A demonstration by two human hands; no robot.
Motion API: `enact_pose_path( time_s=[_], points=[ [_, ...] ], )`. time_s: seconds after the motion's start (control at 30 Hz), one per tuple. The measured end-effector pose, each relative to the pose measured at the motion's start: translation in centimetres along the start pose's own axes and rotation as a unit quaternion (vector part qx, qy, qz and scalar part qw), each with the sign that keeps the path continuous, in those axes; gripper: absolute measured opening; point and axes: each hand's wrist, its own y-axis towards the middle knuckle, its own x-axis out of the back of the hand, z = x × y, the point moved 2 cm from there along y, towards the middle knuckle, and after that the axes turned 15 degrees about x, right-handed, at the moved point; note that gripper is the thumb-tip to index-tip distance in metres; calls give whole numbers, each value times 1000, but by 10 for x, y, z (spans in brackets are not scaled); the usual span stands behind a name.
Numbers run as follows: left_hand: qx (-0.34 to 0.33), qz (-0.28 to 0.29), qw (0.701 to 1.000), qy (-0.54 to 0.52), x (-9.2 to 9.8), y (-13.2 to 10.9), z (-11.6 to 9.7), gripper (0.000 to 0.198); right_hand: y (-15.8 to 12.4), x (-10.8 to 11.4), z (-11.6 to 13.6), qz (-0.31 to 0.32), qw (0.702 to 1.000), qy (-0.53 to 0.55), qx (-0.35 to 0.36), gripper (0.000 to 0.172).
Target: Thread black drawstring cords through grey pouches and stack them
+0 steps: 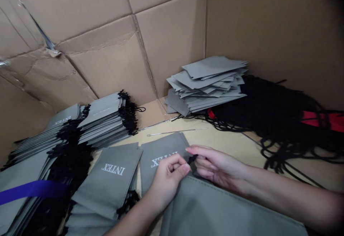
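grey fabric bag [215, 207] lies flat beneath both hands, its long edge running from under the hands toward the lower right of the head view. short length of black cord [192, 159] sits just above this bag, directly between the hands, with both about equally near. left hand [169, 183] has thumb and forefinger pressed together on the cord. right hand [219, 168] reaches in from the right with fingers bunched against the cord from the opposite side; whether they pinch it cannot be told. printed grey bag [161, 157] lies just beyond the left hand. stacked grey bags with black cords [107, 121] stand to the left, loose grey bags [206, 85] rest against a cardboard wall [172, 49], and tangled black cords [268, 110] lie to the right on a pale wood surface [228, 139].
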Motion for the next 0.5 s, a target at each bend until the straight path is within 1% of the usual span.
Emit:
enact_pose_path(
  time_s=[0.07,0.1,0.17,0.2,0.23,0.27,0.33,0.37,0.4,0.43,0.5],
  points=[
    [7,-7,1000,1,1,1,0,37,1,0,0,-14,1000,8,22,32],
    [15,-12,1000,2,2,1,1,37,2,1,0,-8,999,3,34,34],
    [34,-23,999,3,4,2,3,39,4,5,3,40,995,-69,65,37],
    [40,-28,999,5,5,2,4,40,6,7,6,69,984,-134,93,37],
    [43,-33,998,8,5,2,5,41,7,10,9,95,963,-214,130,37],
    [40,-38,998,13,6,3,6,41,7,12,13,120,931,-300,171,36],
    [26,-44,998,24,5,3,6,41,5,15,18,166,852,-437,237,30],
    [18,-44,998,29,5,3,6,41,4,15,19,191,822,-473,252,27],
    [15,-41,999,32,5,3,6,41,3,15,19,217,806,-487,255,26],
    [14,-36,999,33,4,3,7,41,2,14,18,239,805,-482,250,26],
    [21,-19,999,35,3,4,9,41,1,11,15,270,827,-437,228,29]
  ],
)
